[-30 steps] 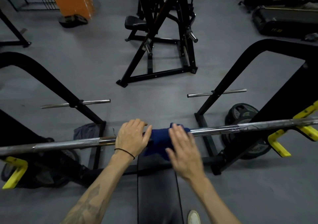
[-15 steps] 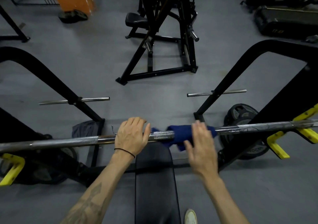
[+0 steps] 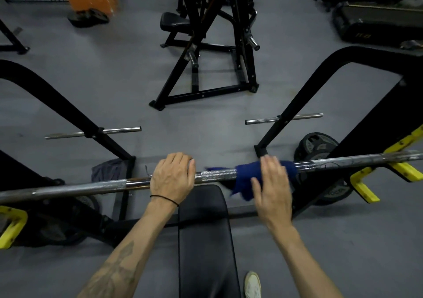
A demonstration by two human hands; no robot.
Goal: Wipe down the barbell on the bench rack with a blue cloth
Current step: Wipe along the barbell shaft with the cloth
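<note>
Black steel bench rack (image 3: 304, 105) with yellow hook cradles (image 3: 364, 183) carries the long chrome steel barbell (image 3: 68, 189), which spans the whole view, slightly higher at the right. Below its middle sits the black padded bench (image 3: 203, 233); dark round weight plates (image 3: 320, 146) lie on the grey floor beyond the bar at right. The crumpled dark blue cloth (image 3: 246, 178) is draped over the barbell just right of the centre knurled band, with a loose tail hanging toward the bench. Progress, as a judgement: wiping is mid-course. The cloth sits on the right-of-centre section, with the right stretch out to the cradle and the entire left half not under cloth; which parts are already clean cannot be told from the metal's look. Likely remaining: run the cloth outward to the right sleeve, then cover the left half. Left hand (image 3: 171, 180): fingers curled over the top of the bare bar left of the knurled band, gripping it, presumably to steady it; thin black band on the wrist. Right hand (image 3: 272, 190): fingers straight and slightly spread, pressing flat on the cloth against the bar, thumb apart toward the left; no pinch visible. Motion blur around this hand and the cloth limits finer detail.
</note>
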